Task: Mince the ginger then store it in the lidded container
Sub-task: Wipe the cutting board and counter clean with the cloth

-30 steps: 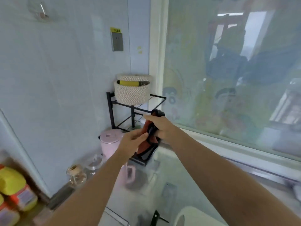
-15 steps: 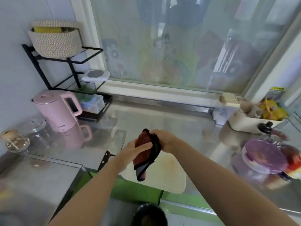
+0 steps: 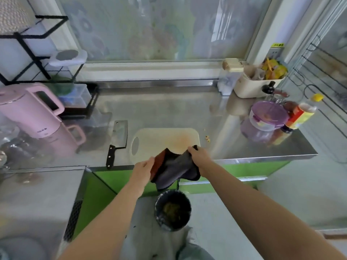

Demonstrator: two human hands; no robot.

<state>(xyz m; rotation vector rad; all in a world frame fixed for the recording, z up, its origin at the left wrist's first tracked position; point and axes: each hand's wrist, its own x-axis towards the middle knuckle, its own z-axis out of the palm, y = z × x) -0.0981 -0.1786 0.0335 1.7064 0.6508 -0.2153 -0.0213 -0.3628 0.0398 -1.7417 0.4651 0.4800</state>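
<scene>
Both hands hold a dark grey and red cloth stretched between them over the near edge of the steel counter. My left hand grips its red left edge and my right hand pinches its upper right corner. Behind the cloth lies a pale cutting board with an orange stain. A cleaver rests on the counter left of the board. The round container with a purple lid stands at the right. A few small ginger bits lie right of the board.
A pink kettle and a black wire rack stand at the left. A white bin of scraps and sauce bottles crowd the back right. A round trash bin sits on the floor below the cloth.
The view swung from the rack down to the counter. Both hands brought the cloth down toward the board's near edge and spread it apart from a bunched hold.
</scene>
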